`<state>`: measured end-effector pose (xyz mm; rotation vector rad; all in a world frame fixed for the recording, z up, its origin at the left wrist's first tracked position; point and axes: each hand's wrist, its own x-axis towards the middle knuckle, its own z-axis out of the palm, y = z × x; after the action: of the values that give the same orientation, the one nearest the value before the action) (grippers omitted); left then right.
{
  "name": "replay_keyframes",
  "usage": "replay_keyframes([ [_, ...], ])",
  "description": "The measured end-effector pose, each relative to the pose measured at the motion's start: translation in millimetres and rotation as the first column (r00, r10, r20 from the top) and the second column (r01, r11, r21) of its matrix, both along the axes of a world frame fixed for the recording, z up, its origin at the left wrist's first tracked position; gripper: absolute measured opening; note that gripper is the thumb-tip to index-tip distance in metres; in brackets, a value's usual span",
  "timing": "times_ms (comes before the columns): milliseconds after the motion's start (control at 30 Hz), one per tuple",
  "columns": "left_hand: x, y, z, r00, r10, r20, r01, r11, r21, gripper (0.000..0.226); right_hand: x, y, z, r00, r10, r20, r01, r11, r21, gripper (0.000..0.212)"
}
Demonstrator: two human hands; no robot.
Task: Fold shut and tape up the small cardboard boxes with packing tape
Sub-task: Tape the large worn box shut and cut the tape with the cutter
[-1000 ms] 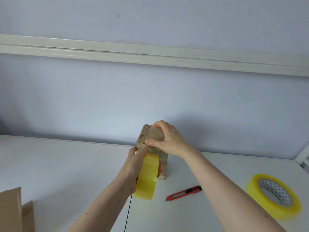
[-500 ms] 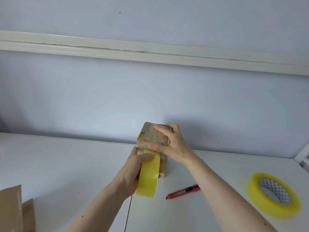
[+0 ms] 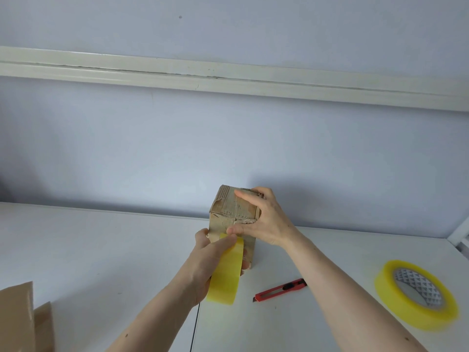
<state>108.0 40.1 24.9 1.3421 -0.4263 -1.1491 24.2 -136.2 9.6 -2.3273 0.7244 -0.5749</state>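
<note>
Fingers [image 3: 243, 195] of the right hand [image 3: 266, 219] curl over the top of the small cardboard box [image 3: 229, 212] standing on the table [image 3: 101, 250], thumb pinning the tape end to its near face. The left hand [image 3: 210, 260] grips the yellow tape roll [image 3: 225, 275] just below, so the strip would likely pay out downward toward the person.

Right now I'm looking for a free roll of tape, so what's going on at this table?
A person is taping up a small cardboard box standing on the white table. The right hand holds the box by its top and front, while the left hand holds a yellow tape roll against the box's front face. A second tape roll lies unused at the right, beside a red utility knife. More cardboard sits at the lower left.
</note>
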Motion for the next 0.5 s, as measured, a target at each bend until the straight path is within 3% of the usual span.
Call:
replay_keyframes([
  [367,1.0,-1.0,-0.3,1.000,-0.016,0.013,0.016,1.000,-0.007,0.023,4.4,-2.8,-9.5,0.999,-0.032,0.034,0.033,0.999,-0.026,0.109],
  [500,2.5,-1.5,-1.5,0.999,-0.029,0.028,0.029,1.000,0.010,0.032,4.7,-2.8,-11.5,0.999,-0.030,0.044,0.032,0.999,-0.040,0.105],
])
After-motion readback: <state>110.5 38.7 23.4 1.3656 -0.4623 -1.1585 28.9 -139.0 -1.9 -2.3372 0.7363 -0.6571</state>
